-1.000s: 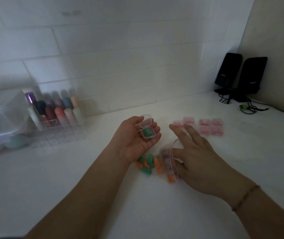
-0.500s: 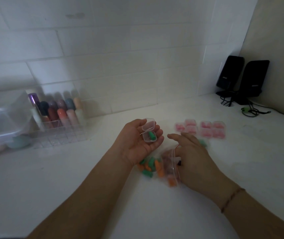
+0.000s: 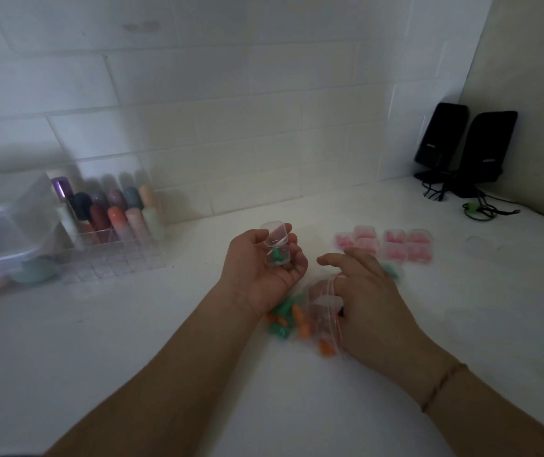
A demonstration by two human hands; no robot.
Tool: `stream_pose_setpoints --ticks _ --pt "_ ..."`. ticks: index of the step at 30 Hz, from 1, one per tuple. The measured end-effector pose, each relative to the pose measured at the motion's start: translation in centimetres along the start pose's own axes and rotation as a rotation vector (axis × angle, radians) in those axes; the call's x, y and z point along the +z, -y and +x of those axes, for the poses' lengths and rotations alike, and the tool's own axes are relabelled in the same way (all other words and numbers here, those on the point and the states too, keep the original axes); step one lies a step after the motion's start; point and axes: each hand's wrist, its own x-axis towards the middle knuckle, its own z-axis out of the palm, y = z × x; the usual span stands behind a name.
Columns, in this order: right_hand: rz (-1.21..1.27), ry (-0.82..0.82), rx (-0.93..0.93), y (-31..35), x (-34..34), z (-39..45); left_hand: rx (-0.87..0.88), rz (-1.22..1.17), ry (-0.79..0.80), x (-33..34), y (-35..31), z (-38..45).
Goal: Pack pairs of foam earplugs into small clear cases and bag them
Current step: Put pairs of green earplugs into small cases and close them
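Two hands work over the white tabletop (image 3: 132,341). Fingers (image 3: 292,240) of the left hand (image 3: 260,272), palm up, curl round a small clear case (image 3: 275,250) with its lid raised and a green earplug (image 3: 277,255) inside. The right hand (image 3: 368,301) lies palm down just beside it, fingers loosely bent and spread, resting on a clear bag (image 3: 325,316); whether they pinch it I cannot tell. Green and orange earplugs (image 3: 288,319) lie in a loose heap between the wrists, partly within the blurred bag. Closed cases with pink plugs (image 3: 392,245) sit in a cluster beyond the right hand.
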Motion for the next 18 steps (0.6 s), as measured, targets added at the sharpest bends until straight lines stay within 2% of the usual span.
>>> stream_pose_setpoints --ticks 9,12,18 --pt "-0.034 -0.137 -0.085 -0.5 1.1 0.4 0.029 -0.002 -0.003 0.0 0.1 -0.1" --pt "0.018 -0.128 -0.099 -0.5 1.2 0.5 0.027 0.02 0.004 0.0 0.1 -0.1" --pt "-0.05 -0.152 -0.103 -0.2 1.8 0.8 0.039 0.052 0.006 0.1 0.2 -0.1"
